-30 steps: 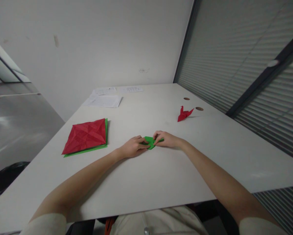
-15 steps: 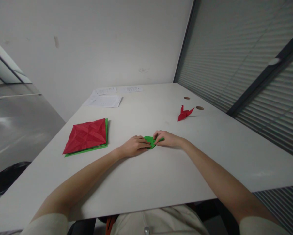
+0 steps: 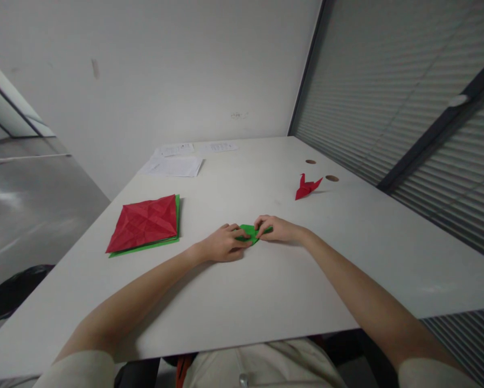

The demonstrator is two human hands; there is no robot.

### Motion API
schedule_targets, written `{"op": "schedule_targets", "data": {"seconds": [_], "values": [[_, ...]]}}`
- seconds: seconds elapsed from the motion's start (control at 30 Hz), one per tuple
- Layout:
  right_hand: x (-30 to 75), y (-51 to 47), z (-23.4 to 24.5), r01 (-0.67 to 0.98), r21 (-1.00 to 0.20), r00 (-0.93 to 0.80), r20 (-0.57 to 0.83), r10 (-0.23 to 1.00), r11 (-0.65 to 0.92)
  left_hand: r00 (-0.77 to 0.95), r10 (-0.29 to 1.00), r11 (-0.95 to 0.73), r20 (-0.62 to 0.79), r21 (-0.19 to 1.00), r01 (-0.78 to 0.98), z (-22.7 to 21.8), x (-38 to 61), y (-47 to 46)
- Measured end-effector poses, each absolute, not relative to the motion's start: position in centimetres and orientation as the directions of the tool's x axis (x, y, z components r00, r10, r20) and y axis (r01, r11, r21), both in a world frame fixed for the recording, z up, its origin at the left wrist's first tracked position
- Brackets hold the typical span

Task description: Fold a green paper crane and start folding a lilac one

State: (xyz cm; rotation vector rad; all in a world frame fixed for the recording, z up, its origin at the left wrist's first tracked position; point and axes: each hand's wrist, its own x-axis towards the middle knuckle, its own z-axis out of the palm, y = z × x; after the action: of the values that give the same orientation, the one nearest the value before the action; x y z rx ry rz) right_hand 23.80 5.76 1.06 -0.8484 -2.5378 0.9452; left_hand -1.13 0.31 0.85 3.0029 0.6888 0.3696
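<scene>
A small folded green paper (image 3: 250, 233) lies on the white table (image 3: 266, 285) in front of me. My left hand (image 3: 221, 245) rests beside it with curled fingers pinching its left edge. My right hand (image 3: 276, 229) presses and pinches the paper's right side with its fingertips. Most of the green paper is hidden between the two hands.
A creased red sheet (image 3: 144, 222) lies on a green sheet (image 3: 177, 218) at the left. A folded red paper crane (image 3: 306, 187) stands at the back right, near two round holes (image 3: 331, 178). White printed papers (image 3: 173, 166) lie at the far edge. Window blinds (image 3: 407, 108) run along the right.
My left hand's fingers have shifted slightly over the green paper's left part. The hands and paper stay in the same place.
</scene>
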Motion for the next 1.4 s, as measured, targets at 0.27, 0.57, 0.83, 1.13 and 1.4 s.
{"op": "schedule_targets", "data": {"seconds": [0.27, 0.57, 0.83, 1.13, 1.4], "values": [[23.0, 5.7, 0.4, 0.599, -0.512, -0.647, 0.144, 0.749, 0.616, 0.865, 0.443, -0.896, 0.237, 0.087, 0.435, 0.7, -1.0, 0.4], [24.7, 7.3, -0.3, 0.612, -0.548, -0.634, 0.091, 0.768, 0.570, 0.828, 0.490, -0.871, 0.273, 0.113, 0.478, 0.2, -0.9, 0.3], [24.5, 6.8, 0.2, 0.580, -0.549, -0.681, 0.078, 0.728, 0.602, 0.711, 0.581, -0.813, 0.396, 0.312, 0.491, -0.3, -0.8, 0.3], [23.5, 6.0, 0.4, 0.555, -0.537, -0.695, 0.119, 0.709, 0.635, 0.653, 0.663, -0.746, 0.367, 0.246, 0.619, -1.2, -0.9, 1.3], [21.0, 3.9, 1.2, 0.590, -0.383, -0.674, 0.251, 0.695, 0.711, 0.675, 0.663, -0.747, 0.324, 0.239, 0.620, -1.1, -0.5, 1.1]]}}
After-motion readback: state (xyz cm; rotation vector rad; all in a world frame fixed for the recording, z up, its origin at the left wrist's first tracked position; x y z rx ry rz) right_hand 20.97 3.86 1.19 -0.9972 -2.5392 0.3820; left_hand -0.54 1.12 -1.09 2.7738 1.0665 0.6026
